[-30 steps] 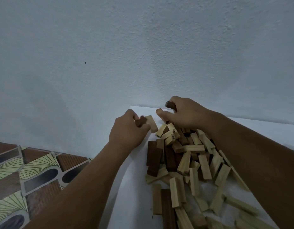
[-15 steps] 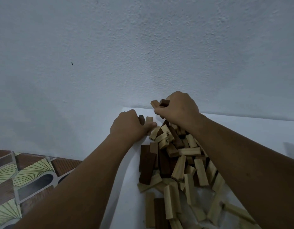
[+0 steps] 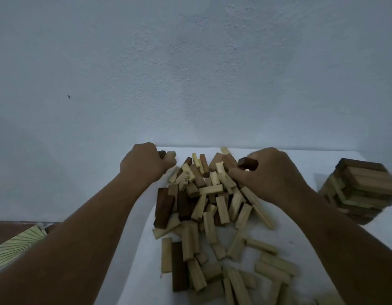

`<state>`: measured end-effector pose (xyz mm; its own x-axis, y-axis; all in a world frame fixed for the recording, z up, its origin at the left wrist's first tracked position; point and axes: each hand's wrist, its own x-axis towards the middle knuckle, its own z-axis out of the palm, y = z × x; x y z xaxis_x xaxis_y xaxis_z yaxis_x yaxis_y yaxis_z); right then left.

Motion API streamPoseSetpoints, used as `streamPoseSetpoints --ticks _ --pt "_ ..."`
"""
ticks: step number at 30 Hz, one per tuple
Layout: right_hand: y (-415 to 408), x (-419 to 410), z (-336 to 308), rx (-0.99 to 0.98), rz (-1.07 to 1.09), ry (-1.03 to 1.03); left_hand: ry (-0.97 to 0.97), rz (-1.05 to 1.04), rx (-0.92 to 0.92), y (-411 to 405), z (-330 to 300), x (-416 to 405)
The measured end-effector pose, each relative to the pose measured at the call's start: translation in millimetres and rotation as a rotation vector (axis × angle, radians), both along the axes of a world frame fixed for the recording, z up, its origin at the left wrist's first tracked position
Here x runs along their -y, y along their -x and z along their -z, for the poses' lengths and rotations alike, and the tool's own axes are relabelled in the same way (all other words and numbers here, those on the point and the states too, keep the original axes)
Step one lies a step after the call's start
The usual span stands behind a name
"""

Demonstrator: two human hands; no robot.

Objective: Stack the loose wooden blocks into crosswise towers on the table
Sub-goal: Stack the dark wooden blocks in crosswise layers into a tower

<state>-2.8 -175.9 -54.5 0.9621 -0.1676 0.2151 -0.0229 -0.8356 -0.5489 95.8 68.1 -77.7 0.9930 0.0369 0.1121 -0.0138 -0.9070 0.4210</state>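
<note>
Your left hand (image 3: 144, 165) is curled round a dark and a pale block at the far left of the loose heap of wooden blocks (image 3: 212, 205) on the white table (image 3: 133, 271), while your right hand (image 3: 270, 175) pinches a dark brown block (image 3: 248, 163) at the heap's far right; a finished crosswise tower (image 3: 362, 190) stands well apart at right. The blocks look light, rigid and smooth, best gripped across their long sides. Small printed numbers on one pale block (image 3: 185, 176) are too blurred to read surely.
</note>
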Motion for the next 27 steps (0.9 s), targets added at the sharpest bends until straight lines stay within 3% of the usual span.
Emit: streamPoseSetpoints --ticks 4,9,12,19,24,27 --pt "50 15 14 -0.127 0.034 0.112 0.146 0.096 0.063 45 -25 10" --pt "89 21 27 -0.220 0.096 0.196 0.124 0.229 0.056 119 -33 45" --pt "105 20 31 -0.216 0.088 0.165 0.102 0.322 0.054 155 -25 63" --pt "155 33 26 -0.149 0.141 -0.130 0.041 0.448 0.012 205 -15 92" --pt "203 70 35 -0.072 0.244 -0.105 0.090 0.595 0.066 233 -6 129" --pt "230 95 42 -0.047 0.296 -0.024 0.012 0.638 0.084 243 -1 155"
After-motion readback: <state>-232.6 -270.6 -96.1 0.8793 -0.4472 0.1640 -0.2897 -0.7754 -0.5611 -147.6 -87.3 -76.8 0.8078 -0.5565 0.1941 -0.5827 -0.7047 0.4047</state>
